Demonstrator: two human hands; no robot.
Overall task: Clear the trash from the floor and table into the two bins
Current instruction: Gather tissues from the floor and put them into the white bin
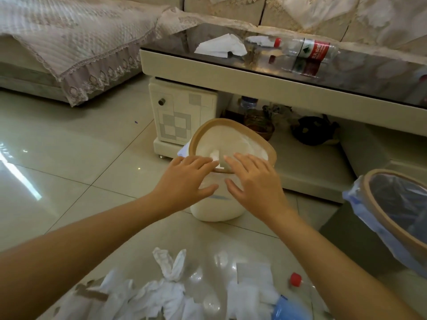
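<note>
reaching: both bare hands are stretching out over the near rim of the white bin (217,209), which is standing on the tiled floor (69,162) in front of the worktop (254,84).
left hand: the left hand (184,179) is hovering palm down, its grip spread open with the fingers loose and nothing held.
right hand: the right hand (254,181) is hovering just beside it, grip likewise splayed wide and empty.
white scrap: a small white piece of paper (218,159) is showing between the two sets of fingertips at the bin's mouth; whether it is touching either hand cannot be told.
white bin: it is wearing a tan ring around its top and a pale liner inside.
second bin: the other bin (392,218), tan-rimmed with a bluish bag and a dark inside, is sitting at the right edge, well apart from the hands.
floor trash: crumpled white tissues (166,285) are lying in a heap near the bottom of the view, with a red-capped clear bottle (298,281) beside them.
worktop trash: a crumpled tissue (221,46) and a clear bottle with a red label (307,50) are lying on the glossy top, near one another.
</note>
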